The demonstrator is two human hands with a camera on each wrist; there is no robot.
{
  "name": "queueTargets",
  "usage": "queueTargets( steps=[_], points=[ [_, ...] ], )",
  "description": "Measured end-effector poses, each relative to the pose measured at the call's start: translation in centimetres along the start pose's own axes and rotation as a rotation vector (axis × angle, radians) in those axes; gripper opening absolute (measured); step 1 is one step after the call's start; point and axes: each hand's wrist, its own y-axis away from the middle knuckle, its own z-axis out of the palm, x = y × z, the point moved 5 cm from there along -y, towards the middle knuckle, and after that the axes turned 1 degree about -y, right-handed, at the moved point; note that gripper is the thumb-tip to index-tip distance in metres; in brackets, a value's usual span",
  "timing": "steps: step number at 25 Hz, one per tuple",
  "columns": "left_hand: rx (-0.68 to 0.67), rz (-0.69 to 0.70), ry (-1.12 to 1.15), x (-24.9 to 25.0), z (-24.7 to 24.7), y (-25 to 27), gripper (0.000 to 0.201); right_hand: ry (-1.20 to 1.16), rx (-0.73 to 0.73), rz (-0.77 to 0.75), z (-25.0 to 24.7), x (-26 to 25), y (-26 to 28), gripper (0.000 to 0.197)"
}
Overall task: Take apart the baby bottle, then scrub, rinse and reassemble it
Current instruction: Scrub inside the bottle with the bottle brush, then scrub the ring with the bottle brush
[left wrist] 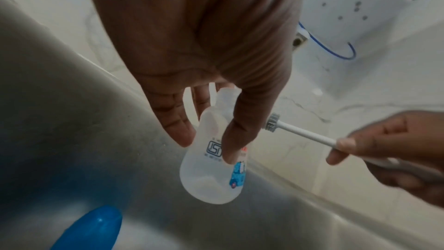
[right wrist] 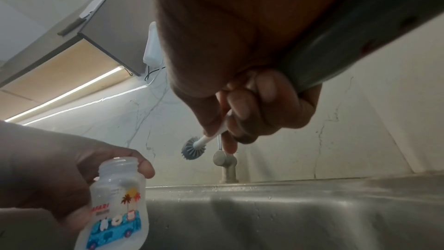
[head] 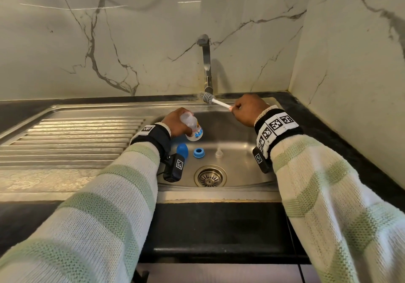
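Note:
My left hand [head: 175, 122] grips the clear baby bottle body [head: 192, 127], open neck up and tilted, over the left part of the sink basin [head: 238, 133]. The bottle [left wrist: 211, 161] [right wrist: 115, 204] carries a blue bus print. My right hand [head: 245, 109] holds a white-handled bottle brush [head: 215, 101] with a grey bristle head [right wrist: 193, 147], raised near the tap and apart from the bottle. On the basin floor lie the blue cap [head: 182, 150], the blue screw ring [head: 199, 152] and the clear teat [head: 218, 153].
A steel tap [head: 207, 63] rises from the back rim behind the brush. The drain strainer [head: 210, 176] sits in the basin's front middle. A ribbed draining board [head: 72, 140] lies to the left. Dark counter [head: 341, 142] and marble walls enclose the right side.

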Motion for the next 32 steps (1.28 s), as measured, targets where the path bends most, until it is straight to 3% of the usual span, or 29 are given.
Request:
queueTargets(
  steps=[7, 18, 27, 29, 32],
  points=[
    [-0.133, 0.146, -0.091, 4.6, 4.4, -1.1, 0.07, -0.037, 0.029, 0.093, -0.3, 1.0, -0.7, 0.031],
    [-0.24, 0.237, -0.391, 8.9, 14.3, -4.9, 0.057, -0.069, 0.017, 0.102, 0.7, 2.2, -1.7, 0.023],
    [-0.294, 0.291, -0.501, 7.8, 18.2, -7.1, 0.046, -0.087, 0.002, 0.104, 2.4, 3.2, -2.9, 0.023],
    [-0.282, 0.284, -0.489, 7.1, 18.4, -7.1, 0.054, -0.088, 0.005, 0.102, 2.5, 3.1, -2.8, 0.024],
    [-0.265, 0.273, -0.474, 6.7, 18.1, -7.3, 0.085, -0.082, 0.0, 0.098, 2.3, 3.0, -2.6, 0.025]
  ],
)
